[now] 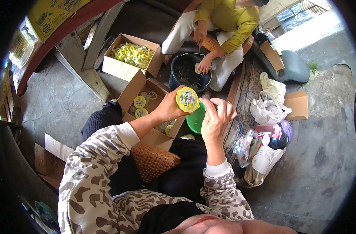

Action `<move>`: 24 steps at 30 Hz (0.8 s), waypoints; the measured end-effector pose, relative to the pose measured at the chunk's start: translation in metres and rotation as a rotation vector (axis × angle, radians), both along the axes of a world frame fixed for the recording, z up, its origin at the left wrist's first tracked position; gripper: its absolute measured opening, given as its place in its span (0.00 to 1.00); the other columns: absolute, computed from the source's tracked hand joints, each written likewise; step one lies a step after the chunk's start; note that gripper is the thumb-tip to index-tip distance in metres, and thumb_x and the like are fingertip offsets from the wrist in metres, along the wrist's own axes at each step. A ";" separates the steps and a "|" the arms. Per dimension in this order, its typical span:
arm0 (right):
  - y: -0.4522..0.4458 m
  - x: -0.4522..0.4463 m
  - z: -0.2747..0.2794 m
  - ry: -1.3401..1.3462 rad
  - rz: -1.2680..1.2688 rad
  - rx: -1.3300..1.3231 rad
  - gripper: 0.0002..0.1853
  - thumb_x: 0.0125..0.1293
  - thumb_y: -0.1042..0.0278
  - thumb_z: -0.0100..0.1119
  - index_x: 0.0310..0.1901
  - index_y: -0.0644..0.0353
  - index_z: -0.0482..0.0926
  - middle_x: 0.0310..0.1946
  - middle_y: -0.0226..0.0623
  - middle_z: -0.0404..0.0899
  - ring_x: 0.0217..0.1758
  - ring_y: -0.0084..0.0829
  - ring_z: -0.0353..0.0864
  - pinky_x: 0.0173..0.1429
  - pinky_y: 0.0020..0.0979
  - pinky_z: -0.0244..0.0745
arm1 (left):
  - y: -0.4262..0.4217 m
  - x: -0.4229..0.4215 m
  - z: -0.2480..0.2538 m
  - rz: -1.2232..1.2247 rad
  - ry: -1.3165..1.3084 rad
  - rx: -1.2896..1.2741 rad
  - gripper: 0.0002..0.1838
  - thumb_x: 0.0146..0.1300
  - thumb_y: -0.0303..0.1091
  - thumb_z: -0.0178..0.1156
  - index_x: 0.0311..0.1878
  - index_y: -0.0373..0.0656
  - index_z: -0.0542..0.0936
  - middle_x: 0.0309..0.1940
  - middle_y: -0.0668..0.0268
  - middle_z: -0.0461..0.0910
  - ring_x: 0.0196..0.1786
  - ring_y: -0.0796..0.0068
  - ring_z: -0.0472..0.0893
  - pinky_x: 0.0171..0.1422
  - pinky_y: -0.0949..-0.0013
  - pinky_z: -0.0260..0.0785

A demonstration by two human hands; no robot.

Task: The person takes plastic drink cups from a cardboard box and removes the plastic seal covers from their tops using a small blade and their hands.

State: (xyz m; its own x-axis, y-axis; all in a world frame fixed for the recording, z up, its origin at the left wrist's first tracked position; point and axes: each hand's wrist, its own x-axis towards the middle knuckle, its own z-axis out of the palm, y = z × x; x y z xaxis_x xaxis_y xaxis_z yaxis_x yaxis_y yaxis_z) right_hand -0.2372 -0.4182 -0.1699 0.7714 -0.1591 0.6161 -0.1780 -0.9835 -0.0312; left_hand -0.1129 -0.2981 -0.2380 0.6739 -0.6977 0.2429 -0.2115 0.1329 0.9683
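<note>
My left hand (167, 107) is wrapped around a plastic drink cup (187, 100), whose yellow "Lemon" seal faces up at me. Close to the right edge of that seal, my right hand (215, 119) is pinched, with thumb and forefinger together. A thin dark sliver shows at those fingertips, too small to name. Under my hands is a green plastic tub (196, 121), partly hidden by them. An open cardboard box (130, 93) beside my left forearm holds several more sealed cups (140, 101), some behind my arm.
Across from me a seated person in a yellow-green top (240, 27) works over a black bucket (175, 80), a cup in one hand. A carton (115, 68) of yellow-green trimmings stands back left. Bags (263, 162) lie right; a wicker stool (152, 160) is below me.
</note>
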 end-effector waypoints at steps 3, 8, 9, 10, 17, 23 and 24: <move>0.002 0.002 0.001 -0.007 0.012 -0.012 0.14 0.58 0.73 0.65 0.45 0.43 0.87 0.39 0.25 0.78 0.46 0.33 0.74 0.62 0.42 0.60 | -0.001 -0.001 -0.002 -0.021 -0.016 -0.015 0.30 0.46 0.32 0.79 0.52 0.42 0.75 0.45 0.59 0.84 0.49 0.59 0.85 0.55 0.63 0.76; 0.005 0.002 0.000 0.009 0.012 0.040 0.14 0.57 0.73 0.67 0.46 0.46 0.87 0.37 0.25 0.77 0.43 0.32 0.75 0.61 0.41 0.61 | -0.003 -0.003 -0.002 0.002 -0.048 0.000 0.32 0.45 0.32 0.80 0.53 0.41 0.75 0.47 0.58 0.82 0.51 0.57 0.83 0.57 0.62 0.76; 0.006 0.002 -0.001 0.014 0.016 0.067 0.14 0.57 0.73 0.67 0.46 0.48 0.87 0.37 0.26 0.77 0.42 0.31 0.76 0.61 0.41 0.61 | -0.003 -0.003 -0.004 0.014 -0.062 -0.007 0.32 0.44 0.32 0.80 0.53 0.40 0.75 0.48 0.58 0.81 0.52 0.56 0.82 0.58 0.61 0.75; 0.008 0.003 -0.002 0.013 0.016 0.066 0.14 0.57 0.73 0.67 0.46 0.48 0.87 0.37 0.26 0.77 0.42 0.31 0.76 0.61 0.41 0.61 | -0.004 -0.003 -0.005 0.015 -0.063 -0.008 0.32 0.44 0.32 0.80 0.53 0.40 0.75 0.48 0.58 0.81 0.52 0.56 0.82 0.58 0.61 0.75; 0.014 0.009 0.004 -0.021 -0.024 0.135 0.11 0.60 0.72 0.67 0.45 0.50 0.87 0.37 0.26 0.79 0.41 0.30 0.78 0.60 0.39 0.61 | -0.008 -0.005 -0.004 0.044 -0.110 -0.034 0.31 0.50 0.34 0.78 0.56 0.39 0.75 0.49 0.59 0.78 0.52 0.61 0.82 0.57 0.63 0.74; 0.015 0.017 0.015 0.012 -0.035 0.145 0.09 0.62 0.71 0.66 0.44 0.51 0.86 0.36 0.27 0.78 0.42 0.30 0.78 0.59 0.39 0.61 | -0.011 -0.004 -0.012 0.098 -0.151 -0.044 0.32 0.49 0.32 0.77 0.57 0.38 0.73 0.50 0.58 0.78 0.53 0.60 0.81 0.59 0.62 0.73; 0.014 0.019 0.017 0.022 -0.029 0.151 0.08 0.63 0.70 0.66 0.44 0.51 0.86 0.36 0.27 0.78 0.42 0.30 0.78 0.58 0.38 0.61 | -0.012 -0.004 -0.014 0.111 -0.141 -0.045 0.33 0.48 0.31 0.77 0.57 0.38 0.73 0.50 0.58 0.77 0.54 0.60 0.81 0.59 0.62 0.72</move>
State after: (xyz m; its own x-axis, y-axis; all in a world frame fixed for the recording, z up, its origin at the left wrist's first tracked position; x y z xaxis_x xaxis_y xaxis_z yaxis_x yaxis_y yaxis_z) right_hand -0.2185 -0.4039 -0.1532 0.7782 -0.2713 0.5663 -0.2086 -0.9623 -0.1744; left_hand -0.1168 -0.3097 -0.2516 0.7031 -0.6073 0.3699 -0.3605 0.1441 0.9216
